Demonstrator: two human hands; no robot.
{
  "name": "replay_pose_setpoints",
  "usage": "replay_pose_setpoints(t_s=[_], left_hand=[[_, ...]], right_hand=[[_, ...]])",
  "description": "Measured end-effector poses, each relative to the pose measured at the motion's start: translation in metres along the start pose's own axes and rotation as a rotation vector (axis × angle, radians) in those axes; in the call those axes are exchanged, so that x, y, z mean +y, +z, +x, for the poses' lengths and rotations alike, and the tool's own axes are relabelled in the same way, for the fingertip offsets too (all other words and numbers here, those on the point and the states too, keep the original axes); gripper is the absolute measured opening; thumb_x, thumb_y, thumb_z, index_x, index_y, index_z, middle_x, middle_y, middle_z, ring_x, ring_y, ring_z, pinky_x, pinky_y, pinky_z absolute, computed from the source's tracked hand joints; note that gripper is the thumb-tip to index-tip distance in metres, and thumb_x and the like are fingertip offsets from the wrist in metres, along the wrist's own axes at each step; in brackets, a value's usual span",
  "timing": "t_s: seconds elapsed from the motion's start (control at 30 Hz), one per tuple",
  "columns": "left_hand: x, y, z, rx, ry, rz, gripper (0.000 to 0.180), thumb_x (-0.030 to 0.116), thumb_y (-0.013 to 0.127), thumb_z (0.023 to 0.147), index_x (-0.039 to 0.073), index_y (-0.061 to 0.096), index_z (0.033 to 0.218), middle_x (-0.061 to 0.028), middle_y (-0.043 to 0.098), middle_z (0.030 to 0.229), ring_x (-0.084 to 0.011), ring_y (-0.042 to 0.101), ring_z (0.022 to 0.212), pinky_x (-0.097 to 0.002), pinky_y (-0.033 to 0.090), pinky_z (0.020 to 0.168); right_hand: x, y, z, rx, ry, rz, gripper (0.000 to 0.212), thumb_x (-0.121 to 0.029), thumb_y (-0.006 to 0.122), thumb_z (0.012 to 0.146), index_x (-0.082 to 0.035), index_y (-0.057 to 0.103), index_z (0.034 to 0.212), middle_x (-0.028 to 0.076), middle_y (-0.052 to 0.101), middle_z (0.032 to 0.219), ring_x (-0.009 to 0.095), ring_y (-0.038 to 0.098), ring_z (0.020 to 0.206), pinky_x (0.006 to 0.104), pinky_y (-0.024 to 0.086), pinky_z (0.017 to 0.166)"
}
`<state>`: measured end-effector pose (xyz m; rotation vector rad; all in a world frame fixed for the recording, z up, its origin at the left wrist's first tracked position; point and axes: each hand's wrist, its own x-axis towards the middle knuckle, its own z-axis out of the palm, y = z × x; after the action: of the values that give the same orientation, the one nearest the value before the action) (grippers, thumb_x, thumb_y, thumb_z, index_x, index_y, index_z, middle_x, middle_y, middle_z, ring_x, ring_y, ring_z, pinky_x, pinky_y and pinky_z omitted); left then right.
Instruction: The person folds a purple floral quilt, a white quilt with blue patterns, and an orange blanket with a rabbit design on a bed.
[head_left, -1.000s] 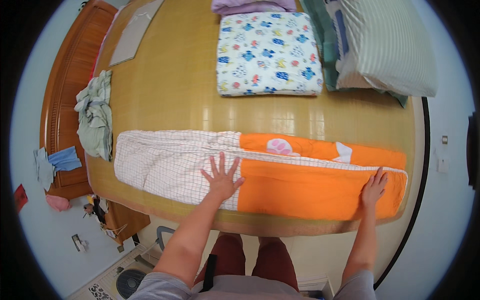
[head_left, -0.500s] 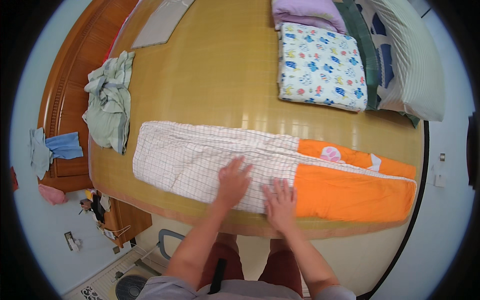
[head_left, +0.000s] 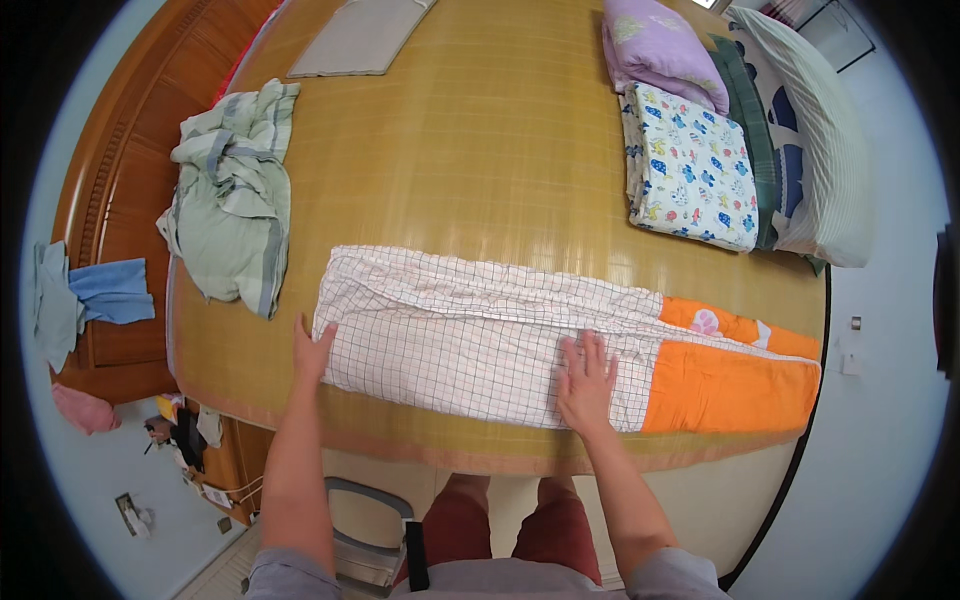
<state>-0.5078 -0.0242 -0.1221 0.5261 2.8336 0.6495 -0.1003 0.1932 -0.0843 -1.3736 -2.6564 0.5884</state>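
A long folded quilt, white with a dark grid pattern, lies lengthwise on the bed mat near its front edge. Its right end is orange with a pink paw print. At the quilt's left end my left hand is open, thumb apart from the fingers, at the folded edge. My right hand rests palm down on the checked cloth, fingers spread, just left of the orange part.
On the yellowish mat a rumpled green blanket lies at left, with a grey flat panel beyond. A fish-print folded quilt, a purple quilt and pillows sit at far right. A chair stands near my legs.
My left hand has moved left from the quilt's middle to its left end. The right hand stays flat on the checked part, and the cloth looks smoother. The view has shifted.
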Motion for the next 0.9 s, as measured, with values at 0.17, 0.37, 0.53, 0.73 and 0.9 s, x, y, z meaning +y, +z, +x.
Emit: replay_pose_setpoints(t_s=[0.17, 0.37, 0.53, 0.73, 0.9], left_hand=[[0.031, -0.004, -0.002, -0.386, -0.09, -0.229, 0.059, 0.032, 0.068, 0.078, -0.005, 0.05, 0.118, -0.0157, 0.062, 0.104, -0.0231, 0.06, 0.091, -0.0315, 0.047, 0.079], [0.013, -0.001, 0.0, -0.507, -0.29, -0.54, 0.057, 0.029, 0.066, 0.08, -0.005, 0.048, 0.121, -0.0155, 0.06, 0.11, -0.0234, 0.059, 0.093, -0.033, 0.047, 0.079], [0.043, -0.035, -0.006, -0.534, -0.352, -0.717, 0.057, 0.029, 0.063, 0.081, -0.007, 0.046, 0.122, -0.0164, 0.059, 0.111, -0.0235, 0.059, 0.096, -0.0331, 0.048, 0.08], [0.136, -0.089, -0.03, -0.759, -0.248, -0.813, 0.053, 0.024, 0.061, 0.082, -0.005, 0.044, 0.124, -0.0145, 0.057, 0.113, -0.0204, 0.056, 0.1, -0.0313, 0.045, 0.084], [0.232, -0.091, -0.095, -0.815, 0.035, -0.809, 0.052, 0.013, 0.061, 0.082, -0.001, 0.041, 0.127, -0.0113, 0.057, 0.113, -0.0179, 0.055, 0.101, -0.031, 0.044, 0.088]], right_hand=[[-0.018, 0.04, 0.074, -0.005, 0.042, -0.078, 0.046, -0.032, 0.043, 0.09, -0.019, 0.043, 0.133, 0.012, 0.023, 0.147, 0.031, 0.016, 0.137, 0.0559, 0.007, 0.107], [-0.016, 0.036, 0.078, -0.033, 0.005, -0.039, 0.048, -0.036, 0.042, 0.09, -0.022, 0.038, 0.136, 0.012, 0.018, 0.149, 0.032, 0.012, 0.138, 0.0561, 0.006, 0.107], [-0.024, 0.011, -0.004, -0.096, 0.045, -0.078, 0.053, -0.039, 0.046, 0.088, -0.024, 0.036, 0.138, 0.011, 0.016, 0.149, 0.033, 0.01, 0.138, 0.0596, 0.005, 0.106], [-0.006, 0.022, -0.036, -0.155, 0.06, -0.074, 0.059, -0.041, 0.054, 0.083, -0.024, 0.037, 0.137, 0.012, 0.024, 0.145, 0.034, 0.014, 0.135, 0.057, 0.007, 0.105], [0.007, 0.011, -0.006, -0.066, 0.144, 0.328, 0.061, -0.037, 0.058, 0.08, -0.016, 0.04, 0.135, 0.011, 0.043, 0.13, 0.027, 0.036, 0.12, 0.0498, 0.021, 0.1]])
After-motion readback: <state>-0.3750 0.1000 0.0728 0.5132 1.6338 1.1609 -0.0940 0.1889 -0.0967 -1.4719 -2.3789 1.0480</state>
